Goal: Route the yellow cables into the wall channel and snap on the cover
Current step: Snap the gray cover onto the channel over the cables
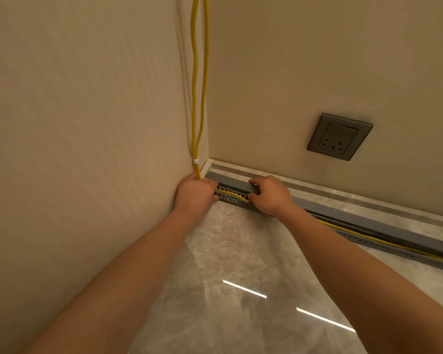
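Far left: a ribbed beige wall [74, 123], bare. At the room corner, two yellow cables [195, 72] hanging down side by side, bound just above the floor by a small white tie [196, 160], then bending under the left hand [195, 194]. Left hand pressed into the corner at the end of the grey slotted wall channel [230, 198], fingers curled down over the cables where they enter it; whether actually pinching them, cannot tell. Between the hands, a short open stretch of channel with yellow cable lying inside. Right hand [270, 195] closed on the grey cover [368, 221], fingertips hooked over its upper edge, thumb at the near side. Further right, cover tilted up along the skirting, cables showing beneath it. Above, a dark wall socket [340, 136]. Below, glossy marble floor [228, 264].
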Action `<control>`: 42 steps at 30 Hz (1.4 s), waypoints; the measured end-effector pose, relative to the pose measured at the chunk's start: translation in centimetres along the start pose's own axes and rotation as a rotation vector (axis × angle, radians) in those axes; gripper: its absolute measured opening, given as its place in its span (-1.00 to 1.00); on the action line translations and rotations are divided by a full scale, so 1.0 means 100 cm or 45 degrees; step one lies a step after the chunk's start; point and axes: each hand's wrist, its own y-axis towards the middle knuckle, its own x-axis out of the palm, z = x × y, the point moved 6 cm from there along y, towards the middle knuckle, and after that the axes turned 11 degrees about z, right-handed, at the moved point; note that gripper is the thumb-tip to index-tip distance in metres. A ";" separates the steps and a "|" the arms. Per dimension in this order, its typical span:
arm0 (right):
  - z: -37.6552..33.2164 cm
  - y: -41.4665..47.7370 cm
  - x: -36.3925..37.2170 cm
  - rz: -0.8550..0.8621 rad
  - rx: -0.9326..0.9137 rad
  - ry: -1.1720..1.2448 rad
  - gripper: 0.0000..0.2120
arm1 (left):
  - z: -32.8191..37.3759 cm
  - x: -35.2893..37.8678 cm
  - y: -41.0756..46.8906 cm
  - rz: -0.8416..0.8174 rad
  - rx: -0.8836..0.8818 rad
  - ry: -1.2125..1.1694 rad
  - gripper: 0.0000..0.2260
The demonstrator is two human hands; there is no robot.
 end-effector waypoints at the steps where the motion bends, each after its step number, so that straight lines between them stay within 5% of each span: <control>1: 0.000 0.002 -0.001 -0.026 -0.011 0.016 -0.56 | -0.001 0.001 0.000 -0.026 -0.007 0.016 -0.72; 9: 0.004 -0.005 -0.025 0.182 -0.166 -0.161 -0.65 | 0.006 0.004 -0.005 0.023 0.005 0.025 -0.76; 16: 0.043 -0.006 -0.034 0.063 -0.134 -0.294 -0.62 | 0.044 0.002 -0.002 0.054 0.038 -0.123 -0.67; 22: 0.048 -0.014 -0.034 0.087 -0.206 -0.288 -0.61 | 0.034 0.000 0.011 -0.039 -0.220 -0.307 -0.45; 30: 0.049 -0.019 -0.020 -0.102 -0.249 -0.338 -0.58 | 0.015 0.012 0.018 -0.166 -0.270 -0.639 -0.34; 34: 0.047 -0.023 -0.018 -0.154 -0.277 -0.329 -0.56 | 0.005 0.018 0.022 -0.319 -0.227 -0.780 -0.41; 42: 0.037 -0.025 -0.023 -0.123 -0.432 -0.423 -0.60 | 0.011 0.015 0.027 -0.281 0.084 -0.440 -0.72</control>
